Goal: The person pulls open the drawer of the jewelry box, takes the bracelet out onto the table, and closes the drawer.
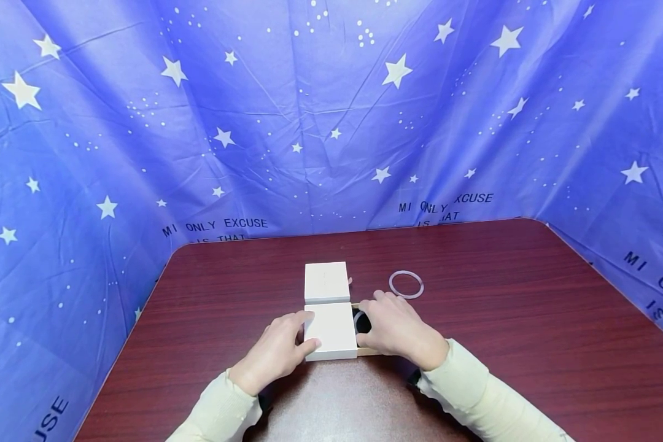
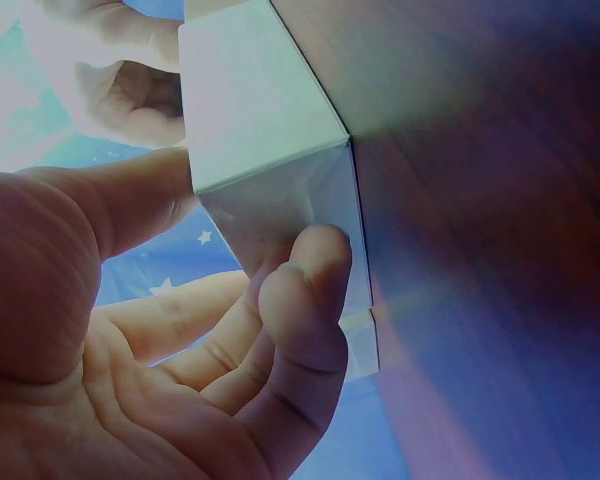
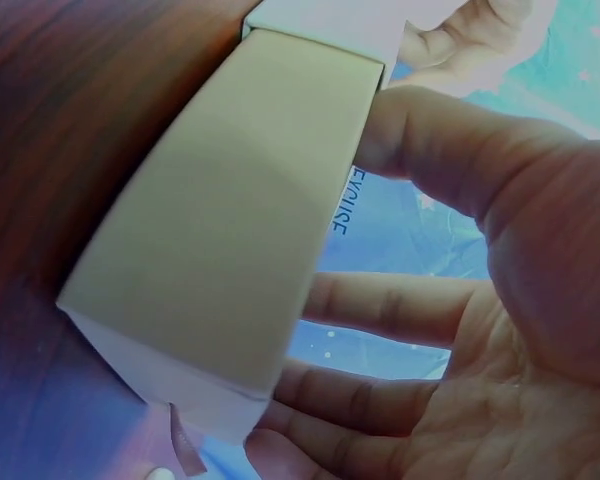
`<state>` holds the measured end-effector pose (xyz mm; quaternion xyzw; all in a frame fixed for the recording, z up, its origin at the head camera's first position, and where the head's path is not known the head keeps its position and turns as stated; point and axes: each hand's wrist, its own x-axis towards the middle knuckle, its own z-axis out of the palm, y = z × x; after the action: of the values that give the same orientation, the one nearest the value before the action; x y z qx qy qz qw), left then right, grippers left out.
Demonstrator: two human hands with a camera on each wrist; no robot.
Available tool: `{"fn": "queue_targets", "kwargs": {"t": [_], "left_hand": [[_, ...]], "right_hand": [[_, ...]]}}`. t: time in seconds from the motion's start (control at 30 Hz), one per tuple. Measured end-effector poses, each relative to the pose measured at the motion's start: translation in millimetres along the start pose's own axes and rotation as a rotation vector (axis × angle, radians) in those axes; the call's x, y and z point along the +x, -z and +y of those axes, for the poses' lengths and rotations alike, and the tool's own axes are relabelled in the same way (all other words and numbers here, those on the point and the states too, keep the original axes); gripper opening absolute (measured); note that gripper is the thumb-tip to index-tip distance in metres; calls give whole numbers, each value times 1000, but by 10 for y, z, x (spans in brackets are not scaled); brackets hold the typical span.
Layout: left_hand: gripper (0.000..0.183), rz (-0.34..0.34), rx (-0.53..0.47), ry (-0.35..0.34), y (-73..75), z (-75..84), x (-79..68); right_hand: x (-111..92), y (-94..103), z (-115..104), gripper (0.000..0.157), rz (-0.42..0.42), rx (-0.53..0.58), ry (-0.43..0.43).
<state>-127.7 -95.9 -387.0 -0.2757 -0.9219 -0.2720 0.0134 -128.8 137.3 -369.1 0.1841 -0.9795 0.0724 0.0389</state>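
A white drawer box (image 1: 330, 331) lies near the middle of the table, its pale drawer (image 3: 220, 200) slid out to the right. My left hand (image 1: 279, 345) grips the left end of this box, thumb on the top near corner and curled fingers against the end face. My right hand (image 1: 400, 325) reaches over the drawer, thumb and fingers dipping inside its walls. Between them a pale bangle (image 1: 356, 317) shows against dark padding; its far part is hidden under the hand. The right fingertips sit inside the drawer at the bangle's edges, partly hidden by its wall.
Right behind stands a second white box (image 1: 326, 281) with a small ribbon tab (image 1: 350, 281) on its right side. A pale lilac bangle (image 1: 406, 285) lies on the dark red table (image 1: 226, 276) beyond my right hand. A blue star-patterned curtain (image 1: 331, 123) surrounds the table.
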Motion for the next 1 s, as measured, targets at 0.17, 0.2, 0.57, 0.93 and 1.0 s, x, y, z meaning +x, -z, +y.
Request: {"fn": "queue_targets", "kwargs": {"t": [0.17, 0.2, 0.57, 0.93, 1.0], "left_hand": [[28, -4, -1, 0, 2, 2, 2], [28, -5, -1, 2, 2, 2, 2], [29, 0, -3, -5, 3, 4, 0], [32, -8, -4, 6, 12, 17, -7], [33, -8, -4, 6, 13, 18, -7]], "right_hand": [[0, 10, 2, 54, -8, 8, -6], [-1, 13, 3, 53, -10, 8, -8], [-20, 61, 1, 45, 1, 24, -24], [-35, 117, 7, 39, 13, 36, -44], [-39, 123, 12, 39, 16, 40, -47]]}}
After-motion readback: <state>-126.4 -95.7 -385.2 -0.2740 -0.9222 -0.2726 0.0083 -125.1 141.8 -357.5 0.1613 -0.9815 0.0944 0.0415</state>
